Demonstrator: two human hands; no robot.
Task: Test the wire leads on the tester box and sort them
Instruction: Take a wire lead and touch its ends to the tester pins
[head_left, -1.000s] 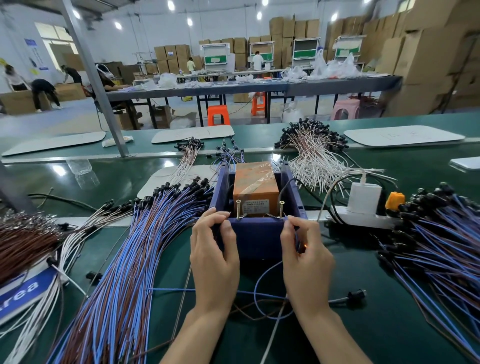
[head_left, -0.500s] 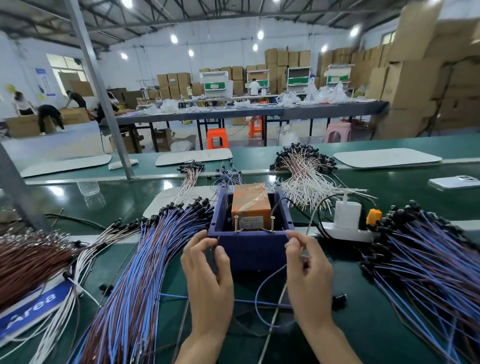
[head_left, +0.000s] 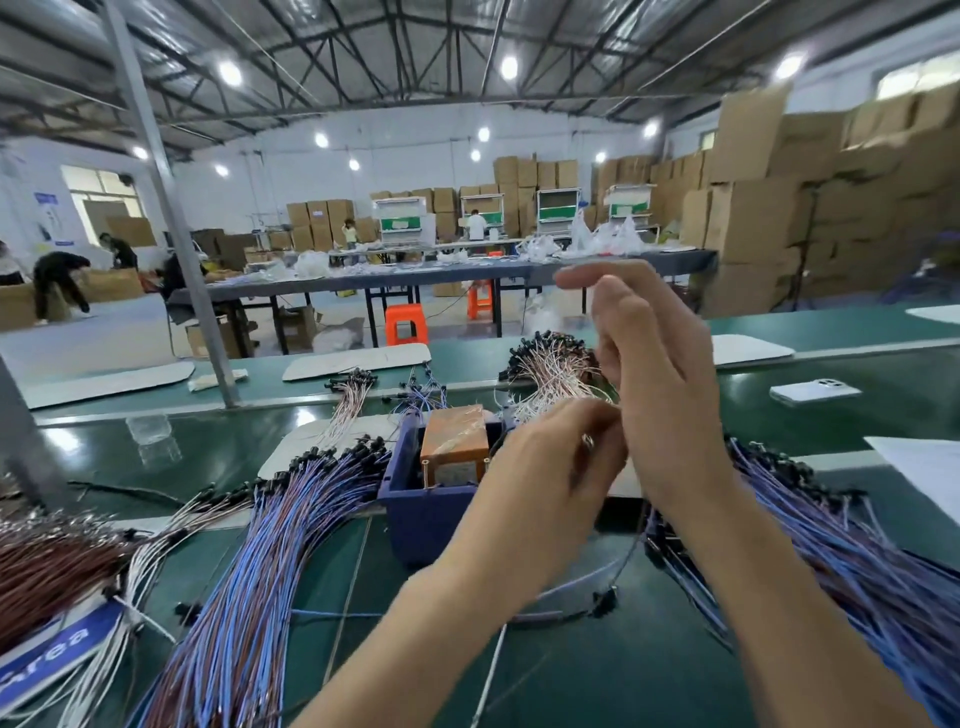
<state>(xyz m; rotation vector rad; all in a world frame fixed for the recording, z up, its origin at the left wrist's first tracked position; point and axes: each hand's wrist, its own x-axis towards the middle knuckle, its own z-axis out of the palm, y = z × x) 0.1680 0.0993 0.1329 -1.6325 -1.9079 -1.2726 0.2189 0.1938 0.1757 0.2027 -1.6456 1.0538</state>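
The tester box (head_left: 431, 519) is a dark blue tray holding an orange block (head_left: 457, 431) with two brass posts at its front. Both hands are raised in front of it, off the table. My right hand (head_left: 660, 395) is upright with fingers spread and holds nothing. My left hand (head_left: 545, 478) is curled, its fingertips against the right palm; a ring shows on one finger and nothing is visible in its grip. A loose lead with a black end (head_left: 605, 600) lies on the green table below the hands. Blue-and-brown lead bundles lie left (head_left: 270, 545) and right (head_left: 831, 545) of the box.
A pile of white leads (head_left: 545, 374) sits behind the box. A brown bundle (head_left: 47, 566) and a blue "area" label (head_left: 52, 654) are at far left. A phone (head_left: 813, 391) and white paper (head_left: 924, 467) lie at right. A metal post (head_left: 171, 218) rises at back left.
Both hands have left the front of the tester box and lifted up together. The camera has tilted upward. The lead they held at the posts now lies on the table.
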